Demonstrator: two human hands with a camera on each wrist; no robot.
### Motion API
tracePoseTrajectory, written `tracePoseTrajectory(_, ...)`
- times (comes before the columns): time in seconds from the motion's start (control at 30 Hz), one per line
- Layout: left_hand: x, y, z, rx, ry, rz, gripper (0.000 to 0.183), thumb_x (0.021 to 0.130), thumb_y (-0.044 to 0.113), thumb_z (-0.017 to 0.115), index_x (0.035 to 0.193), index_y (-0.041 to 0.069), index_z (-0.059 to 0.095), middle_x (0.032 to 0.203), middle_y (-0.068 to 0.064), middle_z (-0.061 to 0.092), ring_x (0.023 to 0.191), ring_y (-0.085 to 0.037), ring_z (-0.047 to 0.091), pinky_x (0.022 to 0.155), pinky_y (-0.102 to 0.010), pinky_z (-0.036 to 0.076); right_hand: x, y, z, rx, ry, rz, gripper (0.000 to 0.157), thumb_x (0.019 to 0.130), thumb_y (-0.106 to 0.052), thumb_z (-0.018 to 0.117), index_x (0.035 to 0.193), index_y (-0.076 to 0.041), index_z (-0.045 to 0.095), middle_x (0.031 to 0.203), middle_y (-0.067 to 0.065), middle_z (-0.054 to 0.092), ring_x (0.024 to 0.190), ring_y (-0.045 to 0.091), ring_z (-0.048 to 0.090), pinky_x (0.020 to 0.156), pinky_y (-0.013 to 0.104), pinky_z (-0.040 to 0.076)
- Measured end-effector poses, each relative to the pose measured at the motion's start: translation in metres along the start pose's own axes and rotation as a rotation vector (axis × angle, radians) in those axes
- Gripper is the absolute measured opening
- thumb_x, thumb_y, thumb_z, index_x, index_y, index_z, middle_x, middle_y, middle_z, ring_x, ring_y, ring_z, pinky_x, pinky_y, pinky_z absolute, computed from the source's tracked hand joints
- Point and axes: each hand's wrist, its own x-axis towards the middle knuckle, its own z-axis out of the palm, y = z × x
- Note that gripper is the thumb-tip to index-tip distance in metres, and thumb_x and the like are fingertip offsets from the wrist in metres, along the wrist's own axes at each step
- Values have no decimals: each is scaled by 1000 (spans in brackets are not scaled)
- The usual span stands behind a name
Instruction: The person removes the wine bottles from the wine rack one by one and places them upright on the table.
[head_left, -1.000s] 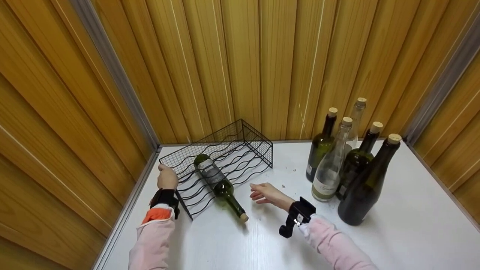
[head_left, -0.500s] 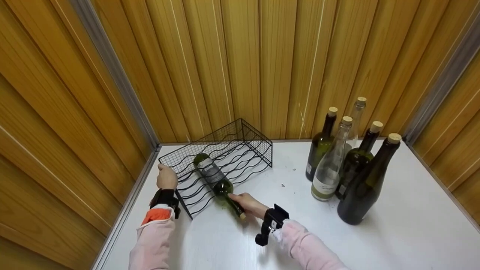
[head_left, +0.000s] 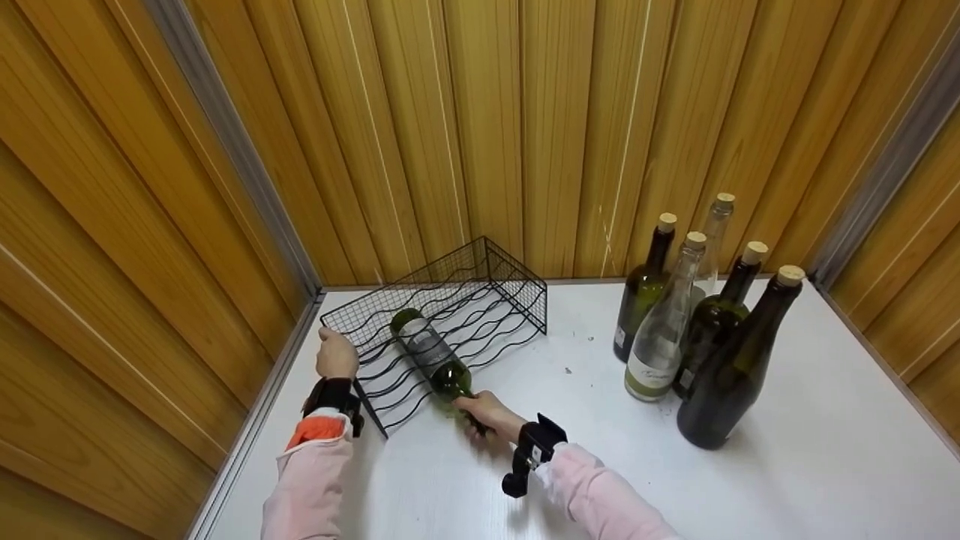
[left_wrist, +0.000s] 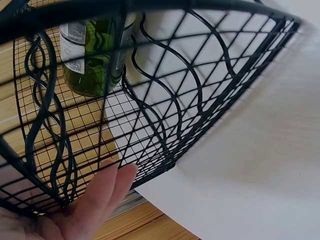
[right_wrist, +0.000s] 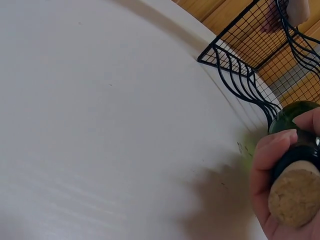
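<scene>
A black wire wine rack (head_left: 360, 318) with wavy bars and mesh sides lies on the white table. My left hand (head_left: 337, 355) grips its left end; in the left wrist view, fingers (left_wrist: 102, 197) lie against the mesh. On the wavy bars rests a green wine bottle (head_left: 429, 346), base toward the back and neck sticking out at the front. My right hand (head_left: 490, 414) holds that bottle by the neck, hiding most of it in the head view. The right wrist view shows the cork (right_wrist: 296, 197) poking out past the curled fingers.
A group of corked bottles stands upright at the right, among them a clear bottle with a pale label (head_left: 651, 375) and a tall dark bottle (head_left: 724, 397). Wood-patterned panels (head_left: 555, 150) wall in the table (head_left: 600, 480) at the back and sides.
My right hand has moved left from beside the bottle and closed around its neck. The left hand stays on the rack. The bottle and rack have hardly shifted.
</scene>
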Motion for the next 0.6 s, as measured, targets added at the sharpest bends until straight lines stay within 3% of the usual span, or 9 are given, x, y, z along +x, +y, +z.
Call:
tracePoseTrajectory(0.1,0,-1,1,8,-7,-10,25,95,-3,31,117,-14,33,99,-41,66,92,-55,66,75,-61,55,-1,1,-4,-40,-11,43,30,92,-22,54,65,-9,50,46,-7,45,38,3,41,36,17,31)
tracePoseTrajectory(0.27,0,1,1,10,-17,-22,26,97,-2,31,120,-14,33,98,-40,66,93,-54,67,75,-59,55,-5,1,-11,-54,-29,58,35,89,-22,57,56,-14,48,44,-7,44,37,3,40,35,17,32)
tracePoseTrajectory(0.4,-1,3,1,21,-25,-34,25,98,-2,31,119,-14,33,97,-40,67,92,-53,67,76,-58,55,-10,1,-16,-64,-47,52,33,90,-20,58,58,-14,48,46,-8,43,39,4,39,37,17,33)
tracePoseTrajectory(0.6,-1,2,0,28,-25,-47,24,99,0,30,119,-12,33,99,-40,67,93,-53,67,77,-59,55,-17,3,-29,-206,-25,40,32,90,-23,60,63,-7,53,46,-6,44,37,4,37,33,20,29)
